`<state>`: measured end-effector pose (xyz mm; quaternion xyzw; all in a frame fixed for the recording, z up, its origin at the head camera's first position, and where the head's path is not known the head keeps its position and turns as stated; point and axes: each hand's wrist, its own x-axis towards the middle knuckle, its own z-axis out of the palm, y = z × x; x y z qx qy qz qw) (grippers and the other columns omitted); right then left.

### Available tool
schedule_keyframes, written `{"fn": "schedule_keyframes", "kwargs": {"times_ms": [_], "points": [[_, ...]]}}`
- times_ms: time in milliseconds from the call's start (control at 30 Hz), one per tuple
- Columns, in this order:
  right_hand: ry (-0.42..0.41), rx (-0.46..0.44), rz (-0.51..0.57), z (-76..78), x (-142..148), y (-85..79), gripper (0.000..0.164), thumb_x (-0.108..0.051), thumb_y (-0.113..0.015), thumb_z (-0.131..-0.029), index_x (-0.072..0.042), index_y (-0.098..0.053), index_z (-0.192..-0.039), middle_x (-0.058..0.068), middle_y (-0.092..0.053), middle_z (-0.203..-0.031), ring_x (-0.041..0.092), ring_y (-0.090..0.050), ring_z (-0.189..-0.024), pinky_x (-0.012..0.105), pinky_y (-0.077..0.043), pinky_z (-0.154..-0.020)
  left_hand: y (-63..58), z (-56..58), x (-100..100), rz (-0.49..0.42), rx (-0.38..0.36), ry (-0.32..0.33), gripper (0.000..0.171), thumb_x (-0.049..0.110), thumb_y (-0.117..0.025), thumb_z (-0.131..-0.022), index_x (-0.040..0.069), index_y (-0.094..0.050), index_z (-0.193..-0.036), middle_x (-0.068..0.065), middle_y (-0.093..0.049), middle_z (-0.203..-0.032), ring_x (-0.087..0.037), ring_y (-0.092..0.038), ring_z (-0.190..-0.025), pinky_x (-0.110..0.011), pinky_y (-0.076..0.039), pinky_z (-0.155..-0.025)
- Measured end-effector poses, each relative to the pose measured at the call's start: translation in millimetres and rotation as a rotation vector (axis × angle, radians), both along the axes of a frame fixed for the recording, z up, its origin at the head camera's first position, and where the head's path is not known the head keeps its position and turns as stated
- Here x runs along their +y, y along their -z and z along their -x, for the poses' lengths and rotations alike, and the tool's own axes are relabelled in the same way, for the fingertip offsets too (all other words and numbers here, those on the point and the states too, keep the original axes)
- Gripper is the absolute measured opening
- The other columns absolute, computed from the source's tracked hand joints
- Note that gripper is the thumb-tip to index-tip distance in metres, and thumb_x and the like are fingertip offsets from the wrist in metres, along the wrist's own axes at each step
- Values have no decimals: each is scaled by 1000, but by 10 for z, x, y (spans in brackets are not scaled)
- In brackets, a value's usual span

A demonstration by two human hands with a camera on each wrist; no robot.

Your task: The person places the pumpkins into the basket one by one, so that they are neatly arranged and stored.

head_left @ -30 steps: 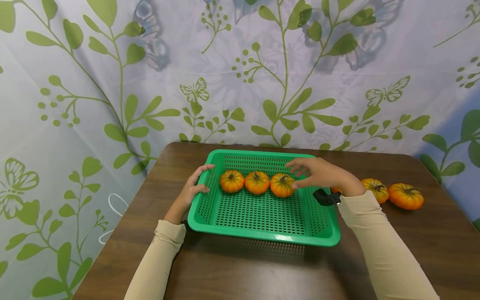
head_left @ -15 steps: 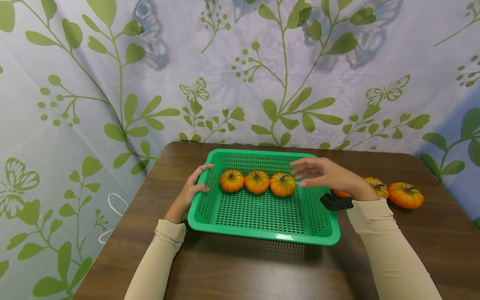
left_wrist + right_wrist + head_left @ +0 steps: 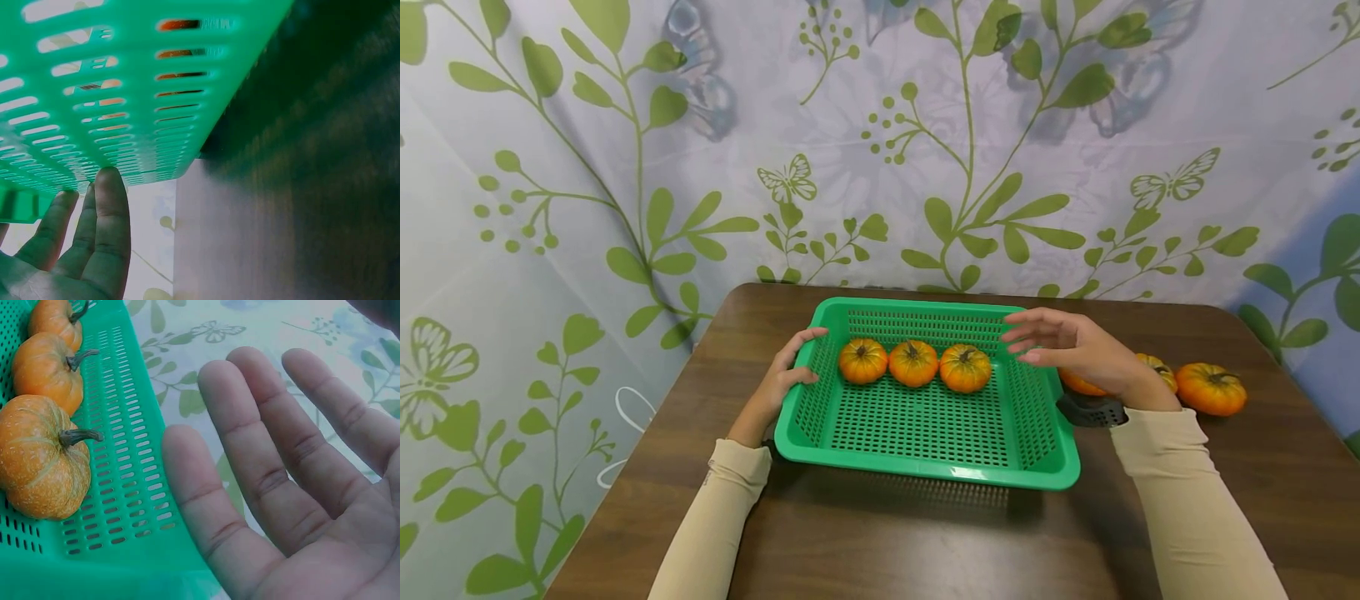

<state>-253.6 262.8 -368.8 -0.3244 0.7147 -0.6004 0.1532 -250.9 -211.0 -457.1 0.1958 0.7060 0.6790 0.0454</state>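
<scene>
A green perforated plastic basket [image 3: 925,473] sits on the table, with three small orange pumpkins [image 3: 913,364] lined up inside toward its far side. My left hand [image 3: 775,392] holds the basket's left rim. Thumb and one finger reach over that rim, while other fingers [image 3: 112,225] lie against the outside wall in the left wrist view. Nothing is in my right hand [image 3: 1078,346], which hovers over the basket's right rim with fingers spread and gently bent. In the right wrist view, the nearest pumpkin [image 3: 44,462] stands apart from those fingertips.
To the right of the basket, more pumpkins lie in a row on the brown table [image 3: 880,550]. The rightmost pumpkin [image 3: 1212,389] shows fully; my right wrist partly covers the others. A leaf-patterned curtain [image 3: 850,150] hangs behind the table.
My right hand has moved right, away from the third pumpkin in the basket to above the right rim. My left hand, the basket and its pumpkins have stayed in place.
</scene>
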Motion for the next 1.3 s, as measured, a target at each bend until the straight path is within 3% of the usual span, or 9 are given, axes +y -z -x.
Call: {"fn": "schedule_keyframes", "kwargs": {"times_ms": [467, 667, 933, 1300], "points": [[70, -22, 217, -144, 219, 86, 48, 15, -50, -105, -4, -62, -147, 6, -72, -131, 19, -70, -119, 33, -57, -101, 4, -4, 17, -12, -9, 4, 77, -3, -53, -85, -7, -36, -160, -35, -41, -155, -38, -57, -117, -30, -56, -87], [189, 0, 268, -237, 297, 144, 47, 17, -50, -104, -5, -66, -142, 5, -72, -131, 17, -71, -117, 28, -58, -99, 10, 0, 17, -12, -1, 3, 77, -3, -54, -85, -7, -37, -160, -35, -42, -155, -35, -57, -116, -29, -56, -88], [311, 37, 406, -325, 344, 182, 45, 21, -50, -102, 2, -67, -139, 7, -76, -125, 17, -74, -113, 27, -58, -97, 22, 3, 4, -8, 19, -8, 75, -4, -53, -84, -8, -39, -158, -35, -43, -153, -34, -57, -114, -29, -55, -87], [549, 134, 517, -439, 365, 238, 40, 22, -57, -98, 10, -66, -136, 7, -78, -120, 16, -74, -110, 23, -57, -95, 10, 0, 6, -8, 14, -5, 76, -4, -53, -84, -8, -38, -158, -35, -43, -153, -32, -57, -113, -29, -55, -87]]}}
